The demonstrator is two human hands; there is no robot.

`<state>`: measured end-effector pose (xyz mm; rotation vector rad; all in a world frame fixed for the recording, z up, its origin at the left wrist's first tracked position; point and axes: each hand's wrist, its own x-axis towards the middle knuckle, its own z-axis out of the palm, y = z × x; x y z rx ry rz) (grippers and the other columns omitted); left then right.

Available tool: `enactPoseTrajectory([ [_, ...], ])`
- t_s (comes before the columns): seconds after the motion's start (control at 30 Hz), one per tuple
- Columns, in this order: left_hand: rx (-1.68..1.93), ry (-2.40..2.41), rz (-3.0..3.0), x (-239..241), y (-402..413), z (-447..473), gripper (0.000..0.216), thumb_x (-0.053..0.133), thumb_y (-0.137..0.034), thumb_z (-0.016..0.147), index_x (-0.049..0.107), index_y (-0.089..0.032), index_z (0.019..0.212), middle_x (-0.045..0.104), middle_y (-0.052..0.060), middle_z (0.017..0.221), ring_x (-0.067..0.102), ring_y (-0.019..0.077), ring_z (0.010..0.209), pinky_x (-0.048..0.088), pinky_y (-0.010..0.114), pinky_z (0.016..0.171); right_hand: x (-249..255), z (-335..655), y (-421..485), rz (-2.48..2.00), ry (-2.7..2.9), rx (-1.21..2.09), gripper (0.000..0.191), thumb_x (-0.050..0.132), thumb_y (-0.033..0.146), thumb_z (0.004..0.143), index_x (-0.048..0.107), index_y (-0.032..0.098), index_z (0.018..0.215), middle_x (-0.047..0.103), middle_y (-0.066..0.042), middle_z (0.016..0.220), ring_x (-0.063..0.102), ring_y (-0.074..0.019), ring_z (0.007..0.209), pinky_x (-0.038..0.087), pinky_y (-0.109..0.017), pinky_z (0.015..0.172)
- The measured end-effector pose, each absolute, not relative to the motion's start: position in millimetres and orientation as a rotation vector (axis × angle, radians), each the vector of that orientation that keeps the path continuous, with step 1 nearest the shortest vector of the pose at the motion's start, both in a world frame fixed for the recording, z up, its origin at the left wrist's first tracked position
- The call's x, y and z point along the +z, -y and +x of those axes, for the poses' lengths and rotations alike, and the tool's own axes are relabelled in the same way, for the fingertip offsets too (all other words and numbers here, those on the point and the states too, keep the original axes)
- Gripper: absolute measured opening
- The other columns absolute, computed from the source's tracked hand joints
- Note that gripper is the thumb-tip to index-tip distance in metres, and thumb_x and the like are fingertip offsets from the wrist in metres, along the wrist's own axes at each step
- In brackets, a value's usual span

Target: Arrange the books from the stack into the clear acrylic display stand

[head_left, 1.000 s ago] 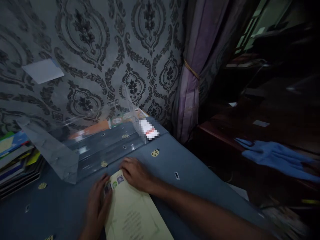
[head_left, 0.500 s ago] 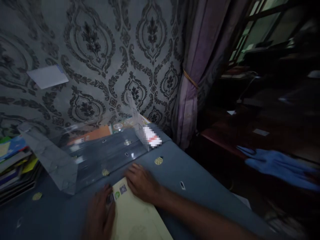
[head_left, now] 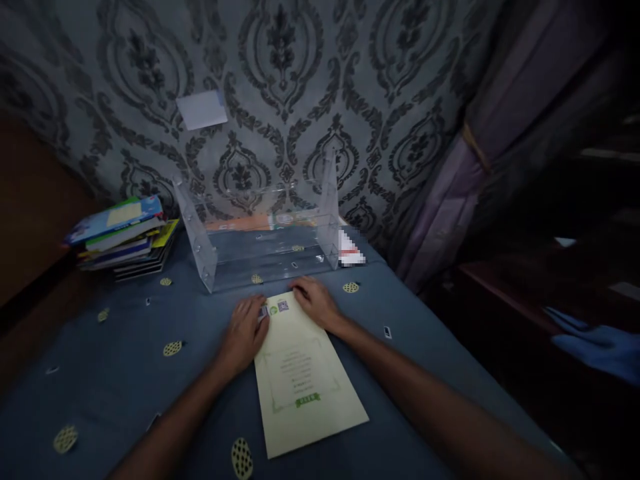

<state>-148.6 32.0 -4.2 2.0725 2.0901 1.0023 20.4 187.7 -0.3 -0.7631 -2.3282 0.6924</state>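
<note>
A thin pale yellow book [head_left: 320,427] lies flat on the blue patterned cloth, its printed frame and green ribbon upside down to me. At its far end are a small QR code and a round green mark. My left hand [head_left: 246,328] grips the far left edge, thumb along the side and fingers over the corner. At the far right corner, my right hand [head_left: 314,299] has its fingers curled on the edge. Just beyond both hands stands a clear plastic rack [head_left: 200,250] with upright side panels.
To the left, a stack of books [head_left: 133,237] sits by the wall. Orange printed material [head_left: 240,223] shows behind the rack, and a white and red item [head_left: 350,250] lies right of it. A tied curtain [head_left: 450,207] hangs at the right, beyond the cloth's edge.
My view has swung left and tilted, so the stack of books and the whole yellow book now show. Both hands stay at the book's far end.
</note>
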Motion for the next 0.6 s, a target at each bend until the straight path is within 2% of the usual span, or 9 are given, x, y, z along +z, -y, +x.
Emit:
enactPoseTrajectory([
  [0.17, 0.997, -2.229, 1.891, -7, -26, -167, 0.043, 0.041, -0.041, 0.101, 0.053, -0.016, 0.134, 0.06, 0.015, 0.138, 0.05, 0.0296, 0.136, 0.038, 0.051, 0.115, -2, 55, -206, -0.839, 2.232, 0.747, 0.026, 0.048, 0.02, 0.09, 0.071, 0.018, 0.101, 0.074, -0.009, 0.105, 0.067, -0.0233, 0.1, 0.051, -0.036, 0.088],
  [0.27, 1.003, -2.244, 1.848, -2, -22, -176, 0.041, 0.041, -0.041, 0.101, 0.052, -0.017, 0.133, 0.059, 0.014, 0.138, 0.051, 0.0285, 0.135, 0.041, 0.049, 0.114, -1, 74, -215, -0.909, 2.175, 0.776, 0.029, 0.047, 0.027, 0.091, 0.072, 0.017, 0.102, 0.075, -0.011, 0.101, 0.069, -0.0237, 0.091, 0.053, -0.036, 0.08],
  [0.37, 1.011, -2.258, 1.926, 9, -17, -172, 0.036, 0.04, -0.036, 0.101, 0.054, -0.017, 0.129, 0.062, 0.014, 0.125, 0.057, 0.0274, 0.122, 0.047, 0.046, 0.105, 0, 79, -213, -0.938, 2.169, 0.75, 0.028, 0.05, 0.029, 0.09, 0.073, 0.018, 0.102, 0.077, -0.009, 0.097, 0.069, -0.0231, 0.085, 0.053, -0.035, 0.077],
  [0.5, 0.903, -2.294, 2.031, 21, -11, -156, 0.027, 0.041, -0.028, 0.101, 0.056, -0.02, 0.122, 0.063, 0.008, 0.103, 0.062, 0.0238, 0.096, 0.053, 0.039, 0.085, 6, 72, -193, -0.844, 2.282, 0.674, 0.028, 0.05, 0.029, 0.092, 0.073, 0.018, 0.105, 0.078, -0.008, 0.095, 0.07, -0.0222, 0.078, 0.053, -0.033, 0.072],
  [0.6, 0.855, -2.25, 2.098, 25, -6, -144, 0.022, 0.041, -0.023, 0.1, 0.058, -0.021, 0.115, 0.063, 0.006, 0.098, 0.063, 0.0226, 0.091, 0.052, 0.035, 0.08, 10, 66, -176, -0.754, 2.351, 0.653, 0.028, 0.049, 0.028, 0.093, 0.073, 0.019, 0.104, 0.078, -0.008, 0.092, 0.07, -0.0217, 0.075, 0.053, -0.032, 0.07],
])
